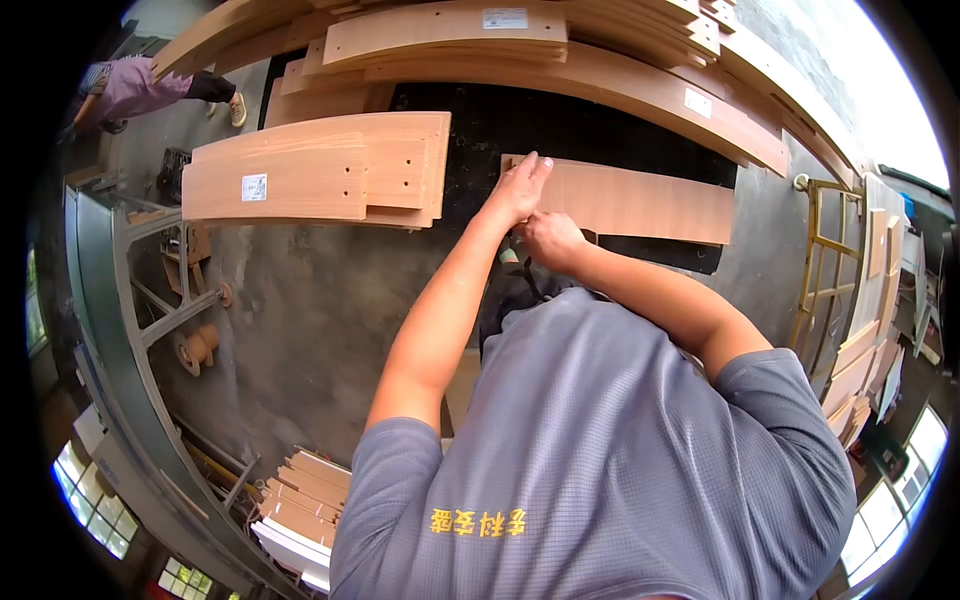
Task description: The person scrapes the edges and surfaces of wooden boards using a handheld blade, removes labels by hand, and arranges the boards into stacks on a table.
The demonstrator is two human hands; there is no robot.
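A wood-grain board (640, 202) lies on a black work surface (590, 135) in front of me. My left hand (518, 190) rests at the board's left end with its fingers stretched out over the edge. Close beside it, my right hand (553, 240) is closed at the near edge of that same board. What its fingers hold, if anything, is hidden. Just below the hands shows a small greenish part (509, 257) with something black around it, too small to name.
A stack of labelled boards (290, 180) with holes lies left on the work surface. Long boards (610, 90) are piled along the far side. A metal frame rack (150, 310) and a spool (198, 348) stand left; a yellow frame (830, 265) is right. Another person (140, 88) is far left.
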